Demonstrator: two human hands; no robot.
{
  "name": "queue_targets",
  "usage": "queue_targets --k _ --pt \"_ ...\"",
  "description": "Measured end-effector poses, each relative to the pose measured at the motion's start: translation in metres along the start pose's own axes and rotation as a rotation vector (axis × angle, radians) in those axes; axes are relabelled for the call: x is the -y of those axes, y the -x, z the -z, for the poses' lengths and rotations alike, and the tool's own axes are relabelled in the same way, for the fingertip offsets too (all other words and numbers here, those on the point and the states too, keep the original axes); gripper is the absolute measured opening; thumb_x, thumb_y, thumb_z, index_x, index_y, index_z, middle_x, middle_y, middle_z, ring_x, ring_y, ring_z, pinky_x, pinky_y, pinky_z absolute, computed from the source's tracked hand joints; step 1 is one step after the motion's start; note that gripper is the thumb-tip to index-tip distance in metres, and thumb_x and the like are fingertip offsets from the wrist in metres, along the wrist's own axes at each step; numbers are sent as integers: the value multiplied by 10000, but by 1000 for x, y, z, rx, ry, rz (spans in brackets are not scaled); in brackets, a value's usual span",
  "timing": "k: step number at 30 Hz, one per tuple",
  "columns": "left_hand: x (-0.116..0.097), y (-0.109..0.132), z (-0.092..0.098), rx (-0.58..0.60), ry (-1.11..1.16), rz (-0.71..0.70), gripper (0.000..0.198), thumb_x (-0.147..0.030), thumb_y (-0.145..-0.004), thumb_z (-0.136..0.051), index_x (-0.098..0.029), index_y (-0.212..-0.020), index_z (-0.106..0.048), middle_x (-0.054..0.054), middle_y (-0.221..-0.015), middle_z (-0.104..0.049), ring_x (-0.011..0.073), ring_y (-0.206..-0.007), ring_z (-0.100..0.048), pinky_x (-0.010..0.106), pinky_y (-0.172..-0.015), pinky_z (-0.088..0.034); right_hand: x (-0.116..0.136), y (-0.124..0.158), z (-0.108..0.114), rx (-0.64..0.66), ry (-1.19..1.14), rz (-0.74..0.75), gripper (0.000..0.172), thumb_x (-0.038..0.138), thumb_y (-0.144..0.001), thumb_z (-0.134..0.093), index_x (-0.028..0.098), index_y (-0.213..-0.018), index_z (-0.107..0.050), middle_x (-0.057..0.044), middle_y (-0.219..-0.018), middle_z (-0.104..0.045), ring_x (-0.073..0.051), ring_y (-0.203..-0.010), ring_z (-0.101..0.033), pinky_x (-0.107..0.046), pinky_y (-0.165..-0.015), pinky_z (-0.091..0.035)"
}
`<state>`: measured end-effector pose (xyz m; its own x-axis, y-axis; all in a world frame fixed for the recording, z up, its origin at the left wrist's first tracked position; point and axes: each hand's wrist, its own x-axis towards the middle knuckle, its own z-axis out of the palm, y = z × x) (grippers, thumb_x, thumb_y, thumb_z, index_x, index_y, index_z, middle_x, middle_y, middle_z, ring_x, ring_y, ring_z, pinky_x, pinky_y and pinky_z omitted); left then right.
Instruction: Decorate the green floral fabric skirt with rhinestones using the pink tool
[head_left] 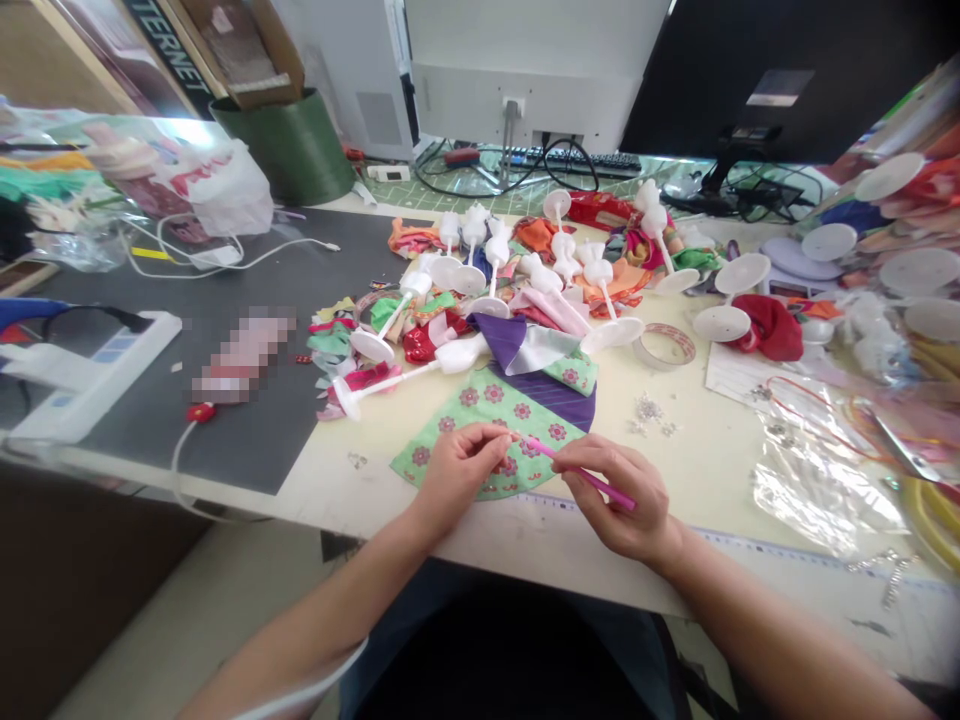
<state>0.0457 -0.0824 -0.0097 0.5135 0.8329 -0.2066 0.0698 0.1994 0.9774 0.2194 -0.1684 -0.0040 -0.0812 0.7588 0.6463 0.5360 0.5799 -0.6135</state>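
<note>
My right hand [619, 495] is closed round a thin pink stick-like tool [577, 470], its tip pointing left toward my left fingertips. My left hand [457, 470] is pinched at that tip, over a green flowered piece of fabric [487, 420] with a purple band [559, 395], lying on the cream table [697, 460]. What the left fingers pinch is too small to make out. Behind the fabric lies a white plastic doll stand [405, 380] on its side.
Several white doll stands and bright cloth scraps [525, 280] are heaped mid-table. A tape roll [664, 345], small silver bits [649, 412], clear plastic bags [825, 470], a dark mat [225, 300] with cables, a green bin [289, 145] and monitors [787, 70] surround them.
</note>
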Motion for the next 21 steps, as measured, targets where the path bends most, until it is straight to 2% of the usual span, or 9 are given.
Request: queue_targets --k 10,21 --pt "0 0 0 -7 -7 11 186 -334 -789 -631 -157 -734 -651 -28 -573 -534 89 -541 -455 210 -543 -383 2 -2 1 -19 11 -15 294 23 -800 -539 182 -1041 -593 -59 -809 -658 -160 -720 -624 -301 -615 -535" --pt "0 2 0 -7 -108 -69 172 -322 -802 -613 -160 -797 -671 -17 -603 -586 112 -587 -535 216 -579 -426 2 -2 1 2 38 1 262 35 -803 -531 182 -1010 -595 -49 -776 -658 -156 -672 -624 -294 -590 -519"
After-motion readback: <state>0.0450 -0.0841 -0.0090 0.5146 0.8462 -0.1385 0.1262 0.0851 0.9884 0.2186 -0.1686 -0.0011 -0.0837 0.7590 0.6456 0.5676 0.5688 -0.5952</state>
